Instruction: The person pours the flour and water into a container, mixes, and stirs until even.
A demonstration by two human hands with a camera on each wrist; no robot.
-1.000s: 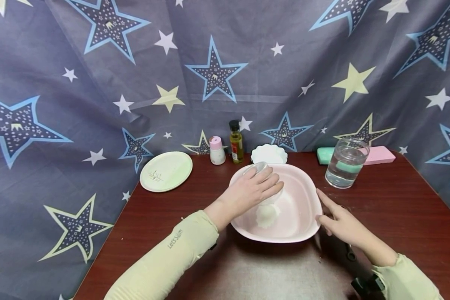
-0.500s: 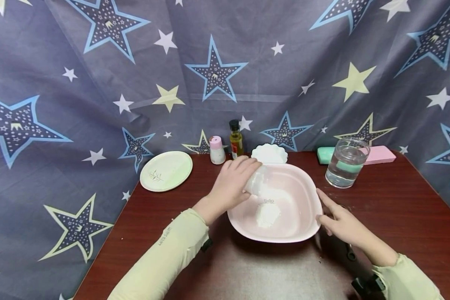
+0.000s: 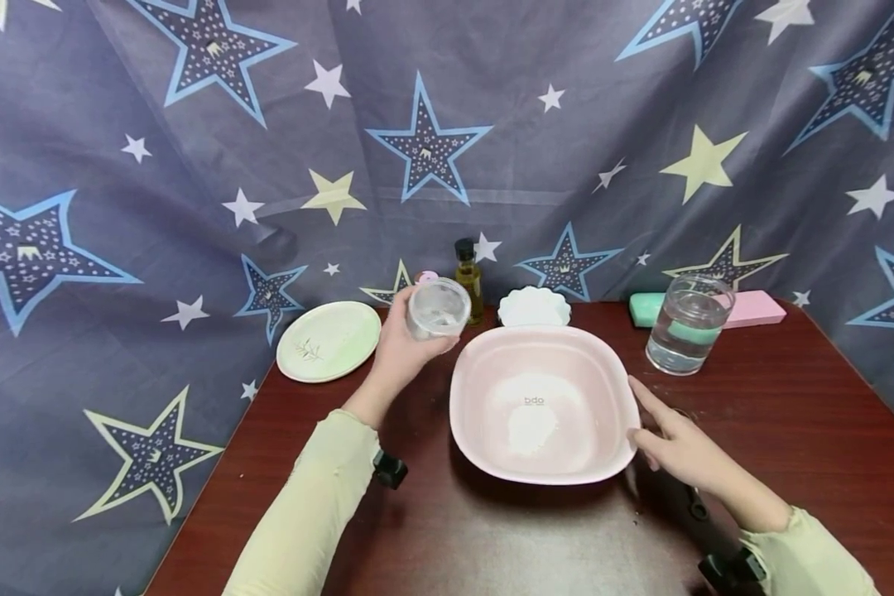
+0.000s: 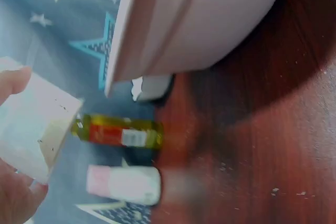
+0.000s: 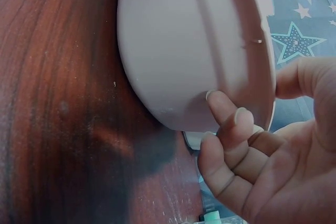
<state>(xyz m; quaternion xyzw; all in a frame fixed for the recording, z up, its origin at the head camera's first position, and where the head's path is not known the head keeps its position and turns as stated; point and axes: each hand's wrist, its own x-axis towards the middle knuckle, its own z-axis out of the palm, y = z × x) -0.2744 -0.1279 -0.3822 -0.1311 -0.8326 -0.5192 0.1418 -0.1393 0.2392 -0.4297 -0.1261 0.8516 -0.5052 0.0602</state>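
Clear cup held beside a pink basin with white powder in it.
The left hand (image 3: 402, 346) wraps fingers and thumb round the clear cup (image 3: 439, 309), held off the table just left of the basin, forearm reaching forward. The right hand (image 3: 674, 447) seems to steady the pink basin (image 3: 468, 430), thumb at its right rim, fingers bent against the outer wall; white powder (image 3: 531, 428) lies on its floor.

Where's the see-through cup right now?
In the head view, the see-through cup is in the person's left hand, left of the pink basin and partly hiding the pink-topped shaker.
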